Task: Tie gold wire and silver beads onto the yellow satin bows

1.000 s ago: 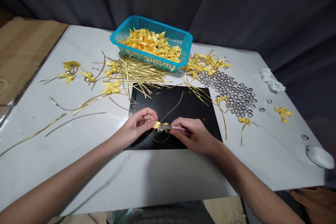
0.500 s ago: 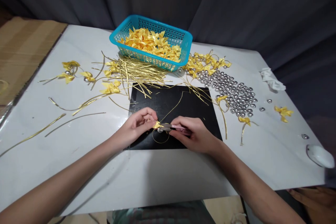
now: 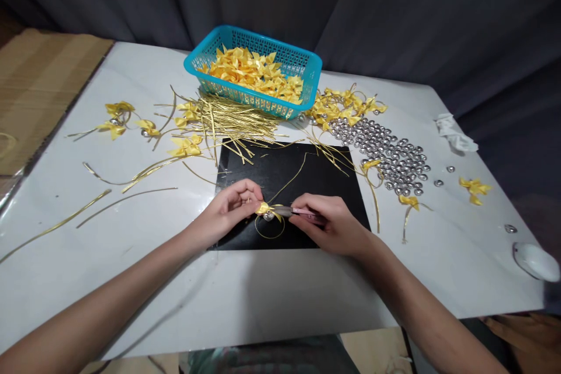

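My left hand [image 3: 239, 201] pinches a yellow ribbon bow [image 3: 263, 208] between thumb and fingertips, low over a black mat [image 3: 249, 165]. A silver heart-shaped bead [image 3: 268, 217] and a loop of thin gold cord [image 3: 270, 238] hang at the bow. My right hand [image 3: 326, 219] is closed around what look like pink-handled thread snips [image 3: 307, 213]. Their grey metal tip points left, close to the bow's right side; whether it touches the cord I cannot tell. Another strand of gold cord [image 3: 294, 176] rises from behind the bow across the mat.
Behind the mat stands a turquoise basket [image 3: 312, 85] of yellow bows, with a bundle of gold cords [image 3: 239, 120] in front. Silver beads [image 3: 385, 152] lie in a heap at right, near finished-looking bows [image 3: 346, 106]. Crumpled white tissue [image 3: 453, 133] and a white mouse-like object [image 3: 537, 261] lie farther right.
My right hand has drawn the snips slightly to the right, away from the bow. More of the bow and bead shows now. My left hand has barely moved.
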### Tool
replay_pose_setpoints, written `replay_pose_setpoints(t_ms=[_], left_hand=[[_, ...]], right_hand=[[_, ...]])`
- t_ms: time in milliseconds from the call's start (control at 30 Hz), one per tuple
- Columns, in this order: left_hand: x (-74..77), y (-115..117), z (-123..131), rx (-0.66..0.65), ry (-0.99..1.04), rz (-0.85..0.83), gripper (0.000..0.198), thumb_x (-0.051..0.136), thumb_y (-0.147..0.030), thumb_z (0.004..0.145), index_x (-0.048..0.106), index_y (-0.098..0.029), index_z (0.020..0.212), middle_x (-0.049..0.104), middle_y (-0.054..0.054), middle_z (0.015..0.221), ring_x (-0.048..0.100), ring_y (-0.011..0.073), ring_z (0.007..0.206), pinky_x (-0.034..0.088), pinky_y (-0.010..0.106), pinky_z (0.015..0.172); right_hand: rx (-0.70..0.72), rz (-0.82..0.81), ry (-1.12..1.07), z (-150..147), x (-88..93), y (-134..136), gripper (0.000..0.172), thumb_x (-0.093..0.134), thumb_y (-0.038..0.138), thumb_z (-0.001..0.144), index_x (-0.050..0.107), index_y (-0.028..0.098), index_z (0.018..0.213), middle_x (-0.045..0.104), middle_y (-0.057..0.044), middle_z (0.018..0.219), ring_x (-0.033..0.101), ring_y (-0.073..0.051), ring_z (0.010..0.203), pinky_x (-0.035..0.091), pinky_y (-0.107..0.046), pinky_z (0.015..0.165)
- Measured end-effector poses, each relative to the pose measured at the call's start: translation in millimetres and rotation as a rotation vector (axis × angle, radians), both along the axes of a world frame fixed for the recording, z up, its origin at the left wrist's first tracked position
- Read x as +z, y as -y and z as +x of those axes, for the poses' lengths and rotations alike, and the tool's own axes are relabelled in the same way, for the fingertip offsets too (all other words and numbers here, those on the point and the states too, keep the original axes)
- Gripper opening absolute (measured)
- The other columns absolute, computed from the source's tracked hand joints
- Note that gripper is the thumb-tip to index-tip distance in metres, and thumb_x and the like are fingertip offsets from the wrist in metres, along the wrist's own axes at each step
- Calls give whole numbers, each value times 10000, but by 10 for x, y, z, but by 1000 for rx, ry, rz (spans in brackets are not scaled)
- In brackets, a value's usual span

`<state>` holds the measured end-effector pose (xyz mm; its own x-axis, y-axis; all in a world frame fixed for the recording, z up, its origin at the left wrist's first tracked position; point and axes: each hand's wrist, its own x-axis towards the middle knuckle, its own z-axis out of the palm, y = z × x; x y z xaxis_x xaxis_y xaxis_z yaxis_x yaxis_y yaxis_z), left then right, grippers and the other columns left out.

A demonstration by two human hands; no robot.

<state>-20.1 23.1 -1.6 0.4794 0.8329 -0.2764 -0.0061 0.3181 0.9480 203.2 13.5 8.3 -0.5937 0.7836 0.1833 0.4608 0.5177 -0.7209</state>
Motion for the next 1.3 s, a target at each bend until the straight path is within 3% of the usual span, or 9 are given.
replay_pose_setpoints(t_ms=[1300], left_hand=[[21, 2, 11, 25, 11, -7, 190, 616, -326, 790, 506, -172, 768, 495, -32, 669, 433, 103, 614, 305, 228, 582]], right_hand=[[-1, -16, -40, -14, -6, 2, 138, 514, 240, 869, 519, 137, 778, 507, 8, 622, 401, -60, 529, 330, -164, 508]])
